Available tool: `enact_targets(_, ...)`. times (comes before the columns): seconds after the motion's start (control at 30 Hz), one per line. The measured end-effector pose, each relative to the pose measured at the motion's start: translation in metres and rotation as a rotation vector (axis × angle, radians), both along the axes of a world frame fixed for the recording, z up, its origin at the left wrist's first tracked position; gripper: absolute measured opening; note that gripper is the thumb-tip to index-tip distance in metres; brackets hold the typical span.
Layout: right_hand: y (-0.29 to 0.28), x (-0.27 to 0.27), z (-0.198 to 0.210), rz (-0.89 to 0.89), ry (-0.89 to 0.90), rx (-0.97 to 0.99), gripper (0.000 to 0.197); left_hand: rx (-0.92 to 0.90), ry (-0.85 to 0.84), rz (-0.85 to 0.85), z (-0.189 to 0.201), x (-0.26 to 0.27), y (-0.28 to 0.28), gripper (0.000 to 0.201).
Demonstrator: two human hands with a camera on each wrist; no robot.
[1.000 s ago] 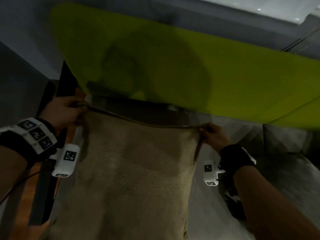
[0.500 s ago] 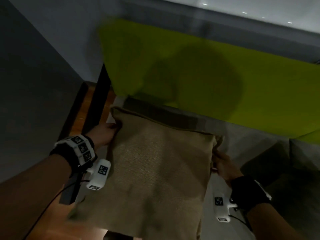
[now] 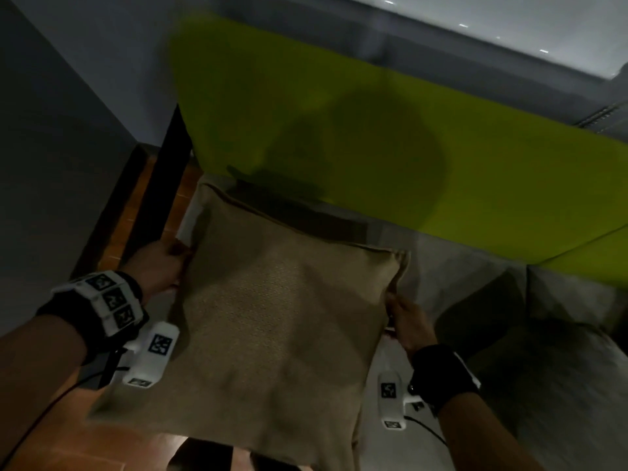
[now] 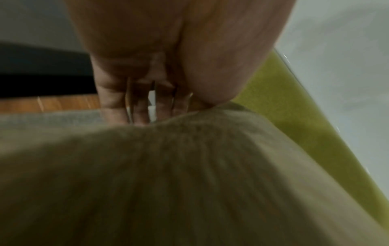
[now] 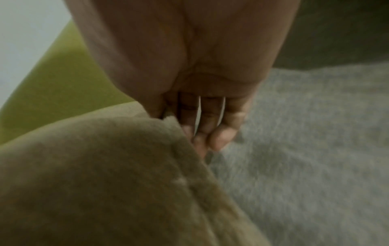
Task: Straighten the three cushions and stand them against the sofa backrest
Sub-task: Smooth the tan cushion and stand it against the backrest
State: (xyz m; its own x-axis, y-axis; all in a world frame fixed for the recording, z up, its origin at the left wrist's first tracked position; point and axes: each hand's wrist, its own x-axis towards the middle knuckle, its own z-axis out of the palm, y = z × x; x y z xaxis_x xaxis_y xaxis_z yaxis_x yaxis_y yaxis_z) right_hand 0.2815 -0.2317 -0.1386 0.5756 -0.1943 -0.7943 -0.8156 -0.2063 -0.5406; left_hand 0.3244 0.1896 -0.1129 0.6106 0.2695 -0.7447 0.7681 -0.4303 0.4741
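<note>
A tan woven cushion [image 3: 278, 321] is held between both hands over the grey sofa seat [image 3: 482, 300], in front of the lime-green backrest [image 3: 424, 141]. My left hand [image 3: 159, 266] grips its left edge, with the thumb on top and the fingers [image 4: 134, 108] underneath. My right hand [image 3: 406, 317] pinches its right edge near the upper corner; the fingers [image 5: 212, 126] lie beneath the seam. In both wrist views the cushion [image 4: 168, 183] [image 5: 94, 174] fills the lower frame. No other cushion is in view.
A dark sofa armrest frame [image 3: 170, 171] runs along the left, with reddish-brown floor [image 3: 119, 232] beside it and a grey wall [image 3: 51, 147] further left. The grey seat [image 5: 305, 158] extends to the right.
The cushion has come down and toward me, away from the backrest. Both hands slid from its top corners to its side edges. The camera view shifted left.
</note>
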Motion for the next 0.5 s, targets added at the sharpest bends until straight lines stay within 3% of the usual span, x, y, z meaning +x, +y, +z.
enact_targets(0.17,-0.027,0.01,-0.014,0.386,0.007,-0.365,0.038,0.083,-0.116,0.068,0.005,-0.006,0.005,0.02)
enact_targets(0.23,-0.027,0.017,-0.007,0.526,-0.045,-0.452,0.034,0.203,-0.124,-0.115,0.013,-0.005,0.005,0.028)
enact_targets(0.3,-0.024,0.022,0.01,0.605,-0.238,-0.547,0.035,0.346,-0.261,-0.281,0.03,-0.004,-0.006,0.035)
enact_targets(0.4,-0.005,0.025,0.041,0.808,-0.63,-0.639,0.065,0.263,-0.465,-0.625,0.062,-0.007,-0.035,0.052)
enact_targets(0.5,0.037,0.013,0.05,1.152,-0.905,-0.496,0.07,0.189,-0.457,-1.122,0.061,-0.018,-0.058,0.061)
